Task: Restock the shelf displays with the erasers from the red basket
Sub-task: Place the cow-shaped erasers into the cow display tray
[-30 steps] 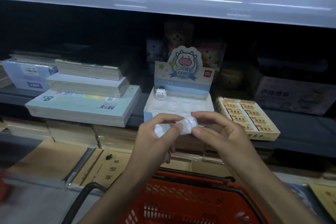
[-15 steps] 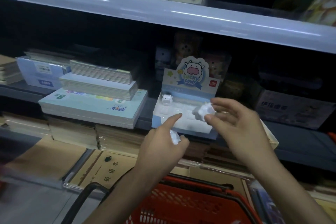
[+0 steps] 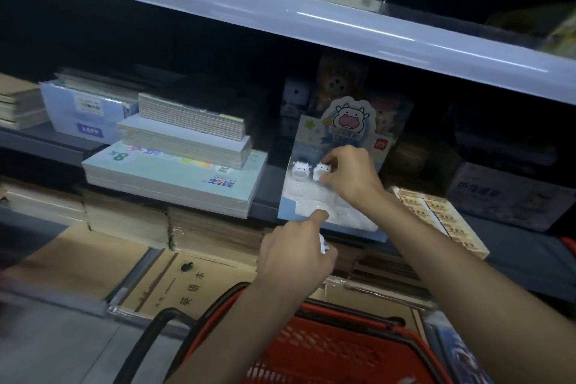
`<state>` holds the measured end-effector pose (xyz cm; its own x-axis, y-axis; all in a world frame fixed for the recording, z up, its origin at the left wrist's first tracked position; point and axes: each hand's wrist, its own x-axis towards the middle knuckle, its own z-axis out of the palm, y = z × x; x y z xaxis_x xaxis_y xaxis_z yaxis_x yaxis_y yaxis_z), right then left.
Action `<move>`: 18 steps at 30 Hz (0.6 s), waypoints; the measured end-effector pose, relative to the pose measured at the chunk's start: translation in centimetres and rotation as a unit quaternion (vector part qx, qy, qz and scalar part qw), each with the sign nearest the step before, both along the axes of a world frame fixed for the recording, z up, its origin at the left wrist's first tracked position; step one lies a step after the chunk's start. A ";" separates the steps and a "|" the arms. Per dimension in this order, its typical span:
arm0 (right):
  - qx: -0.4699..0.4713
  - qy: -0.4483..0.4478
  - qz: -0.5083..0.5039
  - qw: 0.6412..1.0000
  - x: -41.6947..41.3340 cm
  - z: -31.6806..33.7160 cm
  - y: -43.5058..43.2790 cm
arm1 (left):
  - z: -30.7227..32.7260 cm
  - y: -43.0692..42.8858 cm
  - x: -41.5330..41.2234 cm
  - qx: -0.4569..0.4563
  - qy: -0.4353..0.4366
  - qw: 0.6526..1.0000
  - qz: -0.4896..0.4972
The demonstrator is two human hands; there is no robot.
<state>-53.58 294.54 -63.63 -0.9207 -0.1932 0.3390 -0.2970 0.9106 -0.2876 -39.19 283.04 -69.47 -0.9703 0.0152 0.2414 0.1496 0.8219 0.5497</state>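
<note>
At a dim stationery shelf, we read from the left: stacked workbooks [image 3: 174,171] sit at the shelf's front edge beside the cow-themed display tray [image 3: 286,210], where one white cow eraser [image 3: 300,169] stands in the tray's back left corner. Below the tray's front edge the left hand [image 3: 296,262] stretches its index finger out to touch that edge, while its other fingers curl round a spare eraser [image 3: 324,247]. Just beside the seated cow, the right hand [image 3: 353,176] pinches a second cow eraser [image 3: 321,172] between thumb and fingertips over the next back-row pocket; we cannot tell whether it has bottomed out. The risks, as we judge them: a crooked release could leave it tipped in its shallow pocket or knock its neighbour over; the light tray could slide back if the steadying finger lifts; and the palmed spare could slip and miss the red basket [image 3: 327,349] below. Farther right, a box of yellow-sleeved erasers [image 3: 442,221] lies close by the right forearm, open to a nudge.
</note>
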 end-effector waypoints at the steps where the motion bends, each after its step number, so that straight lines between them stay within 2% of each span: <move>1: 0.002 -0.005 -0.003 1.000 -0.1 0.1 -0.2 | 0.0 -0.1 -0.2 -0.002 0.000 1.000 0.000; 6: 0.008 -0.007 -0.007 1.000 -0.4 0.0 -0.4 | -0.2 -0.1 -0.5 -0.004 0.008 1.000 -0.001; 9: 0.050 0.011 0.004 0.999 -0.1 -0.6 -0.2 | -0.3 -0.1 -0.7 -0.013 0.012 1.000 0.000; 12: 0.078 0.006 0.018 0.997 1.0 -0.1 0.0 | 0.1 -0.1 -0.5 0.017 0.030 0.999 0.018; 15: 0.059 0.042 0.018 0.997 3.6 1.2 0.8 | 1.1 0.1 0.4 0.082 0.078 0.993 0.038; 16: 0.032 0.057 0.016 0.998 4.9 1.7 1.3 | 1.6 0.2 0.8 0.129 0.074 0.988 0.027; 18: -0.079 0.045 0.014 0.996 8.0 2.6 2.6 | 2.3 0.4 1.4 0.239 0.037 0.970 -0.002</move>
<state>-45.58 297.09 -61.02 -0.8800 -0.1569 0.4483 -0.3536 0.8467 -0.3977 -37.82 283.40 -67.13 -0.9501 -0.1130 0.2909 0.2056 0.4744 0.8560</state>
